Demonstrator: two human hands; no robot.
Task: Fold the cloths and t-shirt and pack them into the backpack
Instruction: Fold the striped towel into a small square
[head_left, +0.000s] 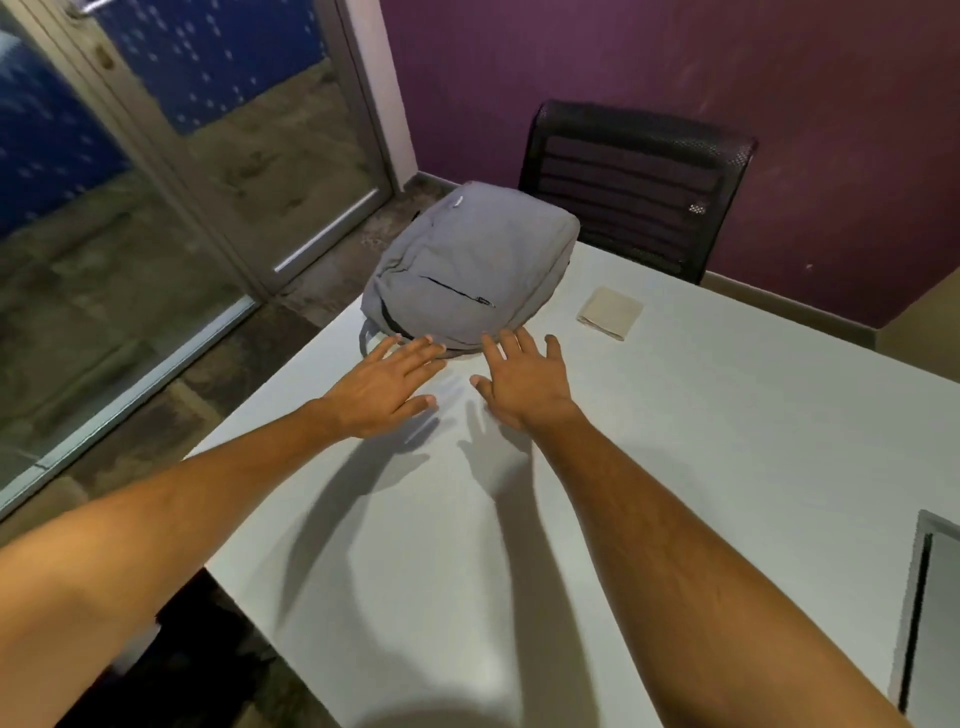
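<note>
A grey backpack (470, 267) lies flat near the far left corner of the white table (675, 441), its front pocket zip facing up and shut. A small folded beige cloth (610, 313) lies to its right on the table. My left hand (387, 384) and my right hand (522, 382) hover side by side just in front of the backpack's near edge, fingers spread, holding nothing. The fingertips of both hands reach the bag's edge. No t-shirt shows in the frame.
A black mesh office chair (631, 187) stands behind the table's far edge against a purple wall. A glass door and floor lie to the left. A grey flat object (930, 613) sits at the table's right edge.
</note>
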